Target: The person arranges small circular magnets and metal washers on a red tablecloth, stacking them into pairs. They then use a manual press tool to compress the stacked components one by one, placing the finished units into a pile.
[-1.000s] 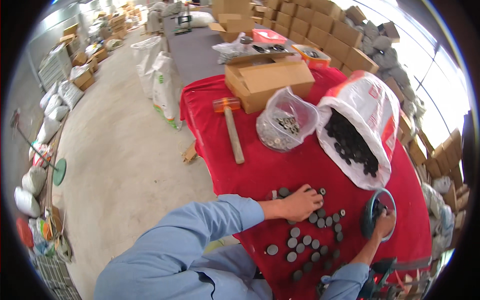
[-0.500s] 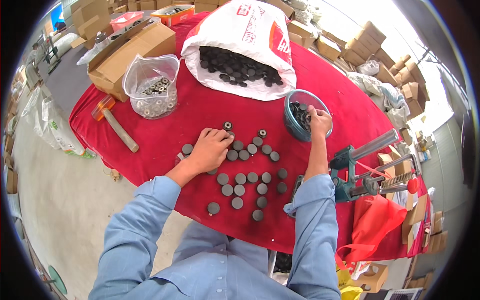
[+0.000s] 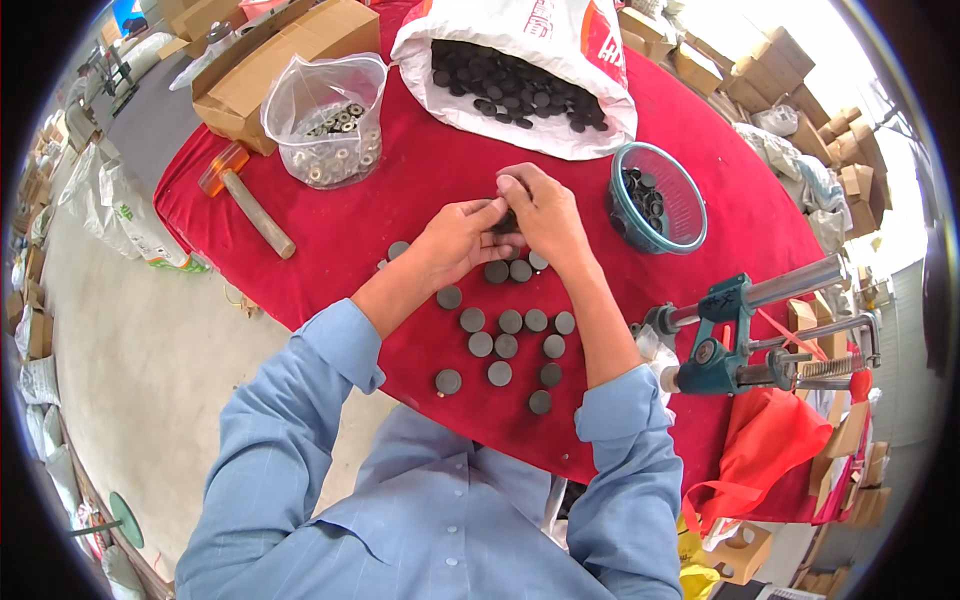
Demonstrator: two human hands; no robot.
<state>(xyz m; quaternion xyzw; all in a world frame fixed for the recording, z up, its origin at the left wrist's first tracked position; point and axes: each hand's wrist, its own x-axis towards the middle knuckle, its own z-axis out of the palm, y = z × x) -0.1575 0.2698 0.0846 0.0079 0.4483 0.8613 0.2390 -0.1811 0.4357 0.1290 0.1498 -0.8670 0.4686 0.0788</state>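
My left hand (image 3: 462,240) and my right hand (image 3: 548,218) meet over the middle of the red-covered table. Between their fingers is a small dark round piece (image 3: 507,222), mostly hidden by them. Under and in front of the hands lie several dark grey round discs (image 3: 506,345), spread in loose rows on the cloth. To the right of my right hand stands a blue-green plastic basket (image 3: 684,202) with black discs inside.
A white sack (image 3: 490,22) spills black discs at the back. At left are a clear bag (image 3: 300,105) of metal rings, a cardboard box (image 3: 290,65) and a mallet (image 3: 256,212). A green hand press (image 3: 722,325) stands at right, above a red bag (image 3: 770,440).
My right hand has left the basket and come to my left hand. The left hand has lifted off the discs, and both now hold a small dark piece. The view has shifted.
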